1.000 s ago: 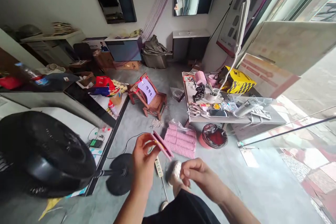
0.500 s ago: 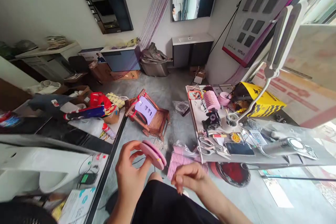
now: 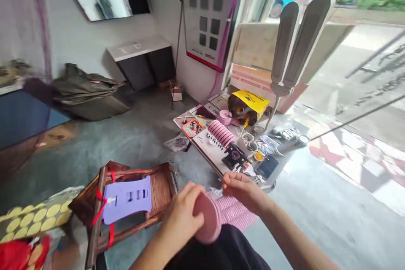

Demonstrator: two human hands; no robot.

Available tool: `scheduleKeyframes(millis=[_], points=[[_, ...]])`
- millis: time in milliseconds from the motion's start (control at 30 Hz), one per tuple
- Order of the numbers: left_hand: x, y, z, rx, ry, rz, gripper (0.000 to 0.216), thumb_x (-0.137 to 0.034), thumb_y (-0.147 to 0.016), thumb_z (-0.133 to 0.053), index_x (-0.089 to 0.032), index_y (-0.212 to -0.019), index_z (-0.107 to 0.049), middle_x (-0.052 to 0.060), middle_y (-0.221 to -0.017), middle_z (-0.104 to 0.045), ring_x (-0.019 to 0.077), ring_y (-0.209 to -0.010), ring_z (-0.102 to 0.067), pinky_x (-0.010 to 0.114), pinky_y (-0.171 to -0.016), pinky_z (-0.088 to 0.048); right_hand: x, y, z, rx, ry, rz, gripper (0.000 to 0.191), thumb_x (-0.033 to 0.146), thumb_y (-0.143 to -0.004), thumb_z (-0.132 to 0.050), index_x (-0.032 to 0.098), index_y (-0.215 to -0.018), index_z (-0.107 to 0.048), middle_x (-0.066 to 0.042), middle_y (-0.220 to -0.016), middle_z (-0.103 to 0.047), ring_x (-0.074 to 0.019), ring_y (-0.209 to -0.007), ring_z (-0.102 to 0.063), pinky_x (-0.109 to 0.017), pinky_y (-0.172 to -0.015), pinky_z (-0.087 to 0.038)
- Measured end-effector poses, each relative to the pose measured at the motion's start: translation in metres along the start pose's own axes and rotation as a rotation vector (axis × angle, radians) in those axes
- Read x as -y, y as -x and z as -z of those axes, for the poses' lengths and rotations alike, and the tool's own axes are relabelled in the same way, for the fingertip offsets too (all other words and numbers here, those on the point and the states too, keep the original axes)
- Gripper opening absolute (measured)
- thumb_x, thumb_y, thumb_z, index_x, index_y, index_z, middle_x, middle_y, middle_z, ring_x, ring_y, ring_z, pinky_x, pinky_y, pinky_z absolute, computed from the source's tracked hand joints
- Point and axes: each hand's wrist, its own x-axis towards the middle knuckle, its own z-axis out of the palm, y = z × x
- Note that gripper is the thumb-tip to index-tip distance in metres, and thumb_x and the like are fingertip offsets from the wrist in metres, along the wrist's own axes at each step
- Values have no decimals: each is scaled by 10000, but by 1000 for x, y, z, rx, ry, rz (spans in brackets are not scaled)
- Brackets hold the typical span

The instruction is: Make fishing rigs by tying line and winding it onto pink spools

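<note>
A pink round spool (image 3: pixel 210 219) with a groove round its rim is gripped by my left hand (image 3: pixel 185 211) above my lap, its flat face turned partly toward me. To its right, my right hand (image 3: pixel 242 190) is raised near the table's front edge, with thumb and fingers pinched together; anything between them is too small to see. Below and behind the hands lie several more pink spools (image 3: pixel 238 213) in rows, partly under clear plastic. On the table, a row of pink spools (image 3: pixel 221 133) stands beside a small black machine (image 3: pixel 234 156).
The table (image 3: pixel 205 152) also carries an orange-rimmed tray (image 3: pixel 192 128), a phone (image 3: pixel 268 166), a cup of yellow bits (image 3: pixel 258 157), a yellow bag (image 3: pixel 249 101) and a two-panel lamp (image 3: pixel 281 86). At left stands a wooden chair (image 3: pixel 161 196) with a purple panel (image 3: pixel 126 200).
My view has swung to the right, toward the table and window. The spool in my left hand has turned from edge-on to show its face. My right hand has risen toward the table.
</note>
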Motion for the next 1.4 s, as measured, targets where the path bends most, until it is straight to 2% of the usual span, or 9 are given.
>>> scheduleKeyframes(millis=[133, 233, 467, 567, 633, 733, 867, 1067, 1400], points=[[27, -51, 44, -383, 51, -65, 303, -65, -650, -546, -214, -914, -552, 49, -949, -556, 222, -908, -527, 396, -836, -428, -3, -1, -33, -65, 34, 26, 232, 325, -713, -715, 107, -662, -652, -6, -580, -581, -84, -523, -489, -213, -536, -348], [27, -69, 48, -440, 586, 70, 335, -192, -609, -698, -230, -896, -529, 6, -885, -547, 173, -821, -536, 288, -728, -466, -32, -11, -43, -87, -45, 30, 286, 390, -712, -701, 116, -667, -632, 4, -543, -559, -91, -500, -499, -224, -528, -359], [-4, -78, 47, 210, 960, 287, 387, -515, -699, -633, -201, -918, -574, 38, -786, -603, 173, -691, -578, 286, -606, -496, -38, -42, -20, -29, -146, -9, 429, 502, -618, -715, 154, -552, -474, 47, -520, -465, -67, -519, -452, -221, -599, -382], [-18, -82, 56, 634, 590, 111, 274, -214, -664, -684, -231, -900, -545, 3, -800, -587, 152, -701, -570, 255, -631, -481, -9, -43, -5, 65, -71, -71, 413, 488, -602, -728, 143, -569, -503, 55, -481, -442, -58, -443, -402, -212, -502, -361], [-24, -86, 60, 714, 128, -201, 344, -15, -611, -601, -239, -868, -557, 8, -916, -577, 167, -820, -567, 275, -732, -481, 9, -42, 0, 92, 6, -95, 366, 443, -618, -732, 126, -610, -549, 61, -444, -435, -53, -389, -368, -198, -424, -317], [-22, -96, 60, 528, -480, -675, 500, 81, -606, -445, -252, -957, -569, 55, -1092, -538, 224, -957, -550, 364, -821, -489, 28, -40, -4, 3, 116, -47, 285, 375, -678, -697, 121, -666, -569, 70, -414, -437, -47, -350, -346, -179, -368, -265], [-9, -123, 59, 139, -682, -961, 472, 70, -658, -413, -172, -1040, -547, 115, -1052, -568, 242, -950, -577, 360, -795, -530, 37, -42, -28, -250, 242, 100, 153, 283, -754, -593, 162, -809, -516, 81, -457, -463, -65, -394, -402, -174, -395, -304], [13, -193, 62, -34, -453, -987, 408, 14, -742, -444, -181, -1086, -544, 75, -997, -611, 210, -953, -587, 336, -834, -524, 33, -76, -31, -644, 683, 255, 163, 207, -795, -480, 183, -954, -500, 33, -549, -528, -116, -497, -450, -224, -482, -310], [116, -323, 20, -262, -257, -988, 372, -47, -769, -588, -222, -1083, -494, 59, -1023, -555, 196, -952, -579, 326, -864, -492, -41, -214, 55, -809, 729, 482, 234, 352, -830, -522, 280, -1048, -570, -36, -864, -683, -207, -761, -632, -281, -698, -455]])
